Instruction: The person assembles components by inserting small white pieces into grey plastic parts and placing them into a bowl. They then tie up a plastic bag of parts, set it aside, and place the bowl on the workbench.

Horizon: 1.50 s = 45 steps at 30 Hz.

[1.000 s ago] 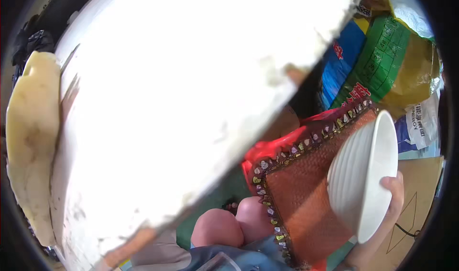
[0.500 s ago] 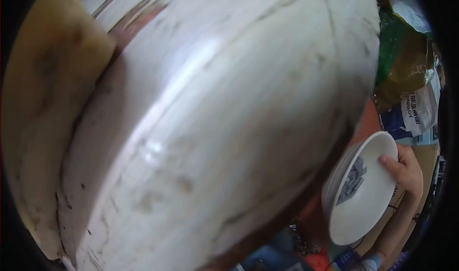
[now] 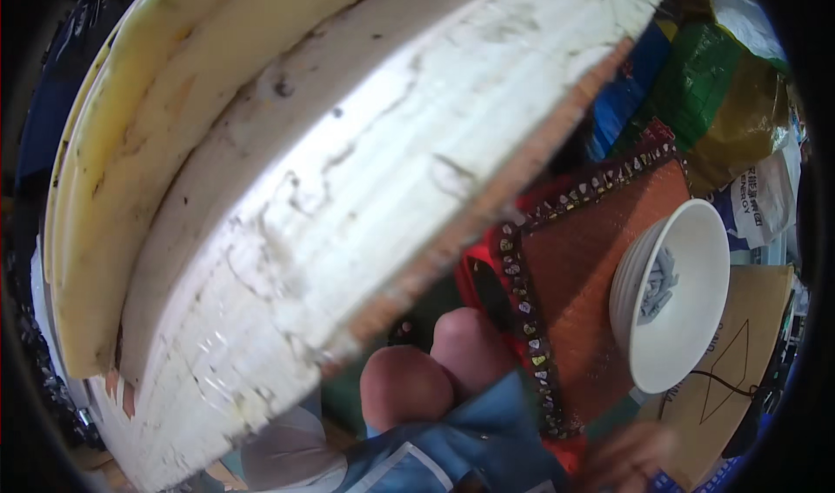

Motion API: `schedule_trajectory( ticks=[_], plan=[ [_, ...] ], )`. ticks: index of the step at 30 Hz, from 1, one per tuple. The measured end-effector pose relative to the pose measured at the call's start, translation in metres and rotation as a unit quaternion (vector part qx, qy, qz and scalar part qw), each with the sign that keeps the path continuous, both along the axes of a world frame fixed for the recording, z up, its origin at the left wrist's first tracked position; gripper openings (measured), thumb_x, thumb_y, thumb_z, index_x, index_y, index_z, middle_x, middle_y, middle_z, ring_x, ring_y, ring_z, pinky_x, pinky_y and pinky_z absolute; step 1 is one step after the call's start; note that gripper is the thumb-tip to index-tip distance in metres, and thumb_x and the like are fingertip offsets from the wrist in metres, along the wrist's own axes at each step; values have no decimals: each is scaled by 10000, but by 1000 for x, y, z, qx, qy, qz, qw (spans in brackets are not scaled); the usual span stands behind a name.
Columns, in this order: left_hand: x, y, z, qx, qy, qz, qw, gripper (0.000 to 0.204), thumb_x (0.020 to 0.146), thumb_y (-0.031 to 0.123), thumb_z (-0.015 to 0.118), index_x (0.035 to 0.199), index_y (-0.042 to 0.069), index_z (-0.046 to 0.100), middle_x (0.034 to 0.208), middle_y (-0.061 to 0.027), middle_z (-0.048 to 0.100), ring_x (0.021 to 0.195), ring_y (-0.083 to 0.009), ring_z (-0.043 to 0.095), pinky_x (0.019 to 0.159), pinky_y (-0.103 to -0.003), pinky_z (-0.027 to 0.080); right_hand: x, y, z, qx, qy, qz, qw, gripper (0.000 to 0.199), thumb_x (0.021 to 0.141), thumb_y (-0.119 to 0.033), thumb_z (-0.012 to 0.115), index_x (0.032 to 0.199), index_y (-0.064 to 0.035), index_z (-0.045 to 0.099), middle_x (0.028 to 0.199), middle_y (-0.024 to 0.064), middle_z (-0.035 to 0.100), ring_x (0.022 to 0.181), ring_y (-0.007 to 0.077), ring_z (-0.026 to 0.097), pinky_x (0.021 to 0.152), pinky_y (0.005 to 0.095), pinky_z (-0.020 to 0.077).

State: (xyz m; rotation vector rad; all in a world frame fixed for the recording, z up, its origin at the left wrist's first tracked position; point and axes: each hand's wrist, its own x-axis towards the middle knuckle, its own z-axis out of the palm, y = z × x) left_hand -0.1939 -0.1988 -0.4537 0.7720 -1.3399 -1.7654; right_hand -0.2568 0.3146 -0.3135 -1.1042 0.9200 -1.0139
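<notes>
My right hand point(image 3: 631, 454) is low at the right, smeared by motion and apart from the bowl; its fingers cannot be made out. Above it a white bowl point(image 3: 683, 354) tilts with its mouth to the right, several small grey pieces point(image 3: 658, 289) lying inside. The bowl is over a reddish-brown surface point(image 3: 570, 293) edged with dark, jewel-studded trim point(image 3: 513, 276). My left hand is not seen. A large white slab point(image 3: 348, 232) with a chipped brown edge fills much of the view, very close, and hides what lies behind it.
Yellowish curved sheets point(image 3: 148, 145) stand along the slab's left side. My bare knees point(image 3: 404, 389) and blue shorts point(image 3: 452, 449) are below. At the right are a cardboard box point(image 3: 739, 354) with a dark cord, a green bag point(image 3: 696, 80) and a white package point(image 3: 765, 202).
My right hand has let go of the bowl's rim and moved down and left. The slab and yellowish sheets have shifted in view, uncovering my knees and the studded trim.
</notes>
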Motion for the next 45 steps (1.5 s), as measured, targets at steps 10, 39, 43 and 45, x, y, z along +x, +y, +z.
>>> schedule_trajectory(
  ticks=[10, 39, 43, 45],
  plan=[
    [64, 77, 26, 11, -1, 79, 997, 95, 723, 142, 594, 698, 52, 577, 518, -28, 499, 335, -82, 397, 281, -204, 257, 91, -93, -121, 170, -43, -444, 879, 150, 803, -34, 509, 943, -34, 561, 804, 24, 572, 718, 74, 527, 619, 211, 434],
    [175, 293, -207, 208, -345, -89, 911, 132, 673, 191, 666, 718, 77, 618, 490, 9, 463, 314, -60, 318, 302, -214, 185, 100, -123, -409, 168, 76, -298, 937, 149, 725, -172, 491, 719, -36, 554, 564, 102, 530, 493, 212, 533, 437, 339, 413],
    [210, 294, -240, 279, -244, -75, 926, 134, 688, 162, 644, 752, 51, 607, 516, -7, 500, 324, -54, 330, 302, -202, 192, 100, -121, -396, 275, -181, -288, 899, 88, 745, -134, 505, 741, -63, 557, 540, -17, 452, 408, 62, 403, 372, 217, 328],
    [212, 296, -244, 305, -211, -72, 926, 127, 718, 134, 611, 793, 32, 605, 493, 0, 472, 323, -55, 334, 303, -197, 197, 107, -119, -403, 204, -31, -247, 947, 95, 739, -127, 552, 780, -45, 577, 610, 0, 519, 457, 64, 456, 375, 199, 340]
  ],
)
